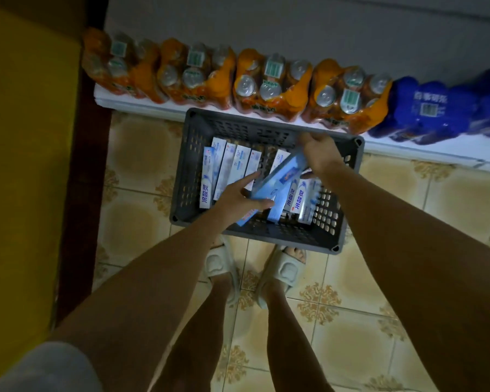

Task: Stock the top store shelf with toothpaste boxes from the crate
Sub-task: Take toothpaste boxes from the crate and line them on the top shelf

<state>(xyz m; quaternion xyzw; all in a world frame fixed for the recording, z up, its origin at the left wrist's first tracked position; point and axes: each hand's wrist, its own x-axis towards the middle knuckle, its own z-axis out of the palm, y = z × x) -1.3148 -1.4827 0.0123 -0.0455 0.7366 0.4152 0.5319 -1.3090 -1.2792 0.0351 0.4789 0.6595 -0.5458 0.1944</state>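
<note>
1. A dark grey perforated crate point(348, 193) sits on the tiled floor point(408, 250), just in front of the person's feet in pale slippers point(219, 264).
2. Inside the crate lie many toothpaste boxes point(229, 168), white and light blue; those at the crate's 9 o'clock side lie side by side, running lengthwise from 12 to 6 o'clock.
3. More boxes lie at the 4 o'clock side of the crate floor, partly under the arms.
4. The right hand point(320, 154), near the crate's 1 o'clock corner, is clenched around the upper end of a blue toothpaste box point(283, 176) that tilts diagonally above the others.
5. The left hand point(238, 198) reaches in from 7 o'clock, fingers spread and unclenched, its fingertips point(253, 176) touching the lower end of that same tilted box; I cannot tell whether it grips it.
6. Beyond the crate, at 12 o'clock, a low white shelf point(408, 149) carries shrink-wrapped orange can packs point(269, 80) in a row, with blue packs point(427, 108) at 2 o'clock.
7. A yellow panel point(20, 165) stands at 9 o'clock.
</note>
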